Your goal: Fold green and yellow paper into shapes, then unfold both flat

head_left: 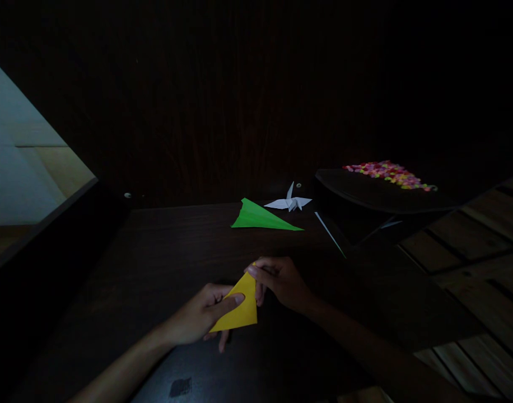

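A green folded paper (262, 217) lies beside a white paper crane (290, 202) on the dark table (164, 252), near colourful beads (386, 172).

I see a dark wooden table (155, 263), green folded paper (262, 217) at twelve o'clock, white paper crane (290, 202) just beyond it, dark tray (378, 196) at two o'clock

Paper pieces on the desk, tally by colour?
Yellow: 1, the yellow folded paper, held by the left hand and right hand
Green: 1, the green folded paper
White: 1, the white paper crane
Total: 3
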`<state>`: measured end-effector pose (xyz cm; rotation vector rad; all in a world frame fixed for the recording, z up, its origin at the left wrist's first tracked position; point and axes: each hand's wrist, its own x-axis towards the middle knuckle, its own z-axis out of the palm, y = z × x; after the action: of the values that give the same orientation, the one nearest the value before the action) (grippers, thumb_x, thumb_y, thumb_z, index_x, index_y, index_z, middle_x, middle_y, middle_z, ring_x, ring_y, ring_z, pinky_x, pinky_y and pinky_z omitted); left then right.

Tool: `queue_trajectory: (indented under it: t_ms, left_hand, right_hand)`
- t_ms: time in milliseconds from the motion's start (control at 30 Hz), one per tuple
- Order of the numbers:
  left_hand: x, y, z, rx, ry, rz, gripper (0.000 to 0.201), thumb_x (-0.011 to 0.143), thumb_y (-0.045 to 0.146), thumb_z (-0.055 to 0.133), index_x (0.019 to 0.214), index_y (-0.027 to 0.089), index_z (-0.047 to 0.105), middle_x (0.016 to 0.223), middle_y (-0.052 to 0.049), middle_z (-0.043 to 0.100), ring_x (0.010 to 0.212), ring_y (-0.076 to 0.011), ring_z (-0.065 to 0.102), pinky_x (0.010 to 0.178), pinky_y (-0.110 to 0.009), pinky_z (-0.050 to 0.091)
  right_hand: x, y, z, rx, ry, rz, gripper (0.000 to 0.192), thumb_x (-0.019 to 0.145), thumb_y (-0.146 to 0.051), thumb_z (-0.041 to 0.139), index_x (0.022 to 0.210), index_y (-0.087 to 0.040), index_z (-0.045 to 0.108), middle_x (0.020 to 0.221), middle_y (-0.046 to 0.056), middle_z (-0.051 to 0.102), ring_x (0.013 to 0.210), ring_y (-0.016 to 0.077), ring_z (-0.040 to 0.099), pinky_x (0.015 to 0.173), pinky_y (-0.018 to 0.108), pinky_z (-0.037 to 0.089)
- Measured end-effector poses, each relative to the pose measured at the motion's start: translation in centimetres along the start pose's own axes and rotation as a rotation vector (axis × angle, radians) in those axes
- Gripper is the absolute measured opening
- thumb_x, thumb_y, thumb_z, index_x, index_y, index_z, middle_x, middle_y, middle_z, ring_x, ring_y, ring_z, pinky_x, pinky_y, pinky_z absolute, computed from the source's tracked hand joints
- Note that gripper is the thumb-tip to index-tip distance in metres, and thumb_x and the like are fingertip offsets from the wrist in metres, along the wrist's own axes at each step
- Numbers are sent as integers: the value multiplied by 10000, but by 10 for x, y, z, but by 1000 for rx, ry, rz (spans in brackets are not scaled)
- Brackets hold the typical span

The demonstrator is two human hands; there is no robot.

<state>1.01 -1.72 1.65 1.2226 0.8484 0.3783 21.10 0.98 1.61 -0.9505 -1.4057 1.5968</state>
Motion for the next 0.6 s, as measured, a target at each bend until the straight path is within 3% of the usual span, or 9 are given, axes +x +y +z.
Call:
queue_trajectory:
  t_ms: [400,600]
  left_hand:
    - [1,-3,0,-30,15,21,332,845,454,684,934,138,631,667,43,560,402,-52,485,382,-160,406]
    - [2,-3,-1,-38,17,-8,368,828,495,687,861,133,629,579,43,578,394,-72,537,344,-144,338]
  right_hand:
    - [2,-3,-2,19,5,60,375,802,-504,682,725,-139,645,480,-4,635,392,118,602,407,194,464]
    - [4,-5,-4,97,23,120,396,739,-521,728,732,-132,656,471,6,635,373,132,592,383,209,465]
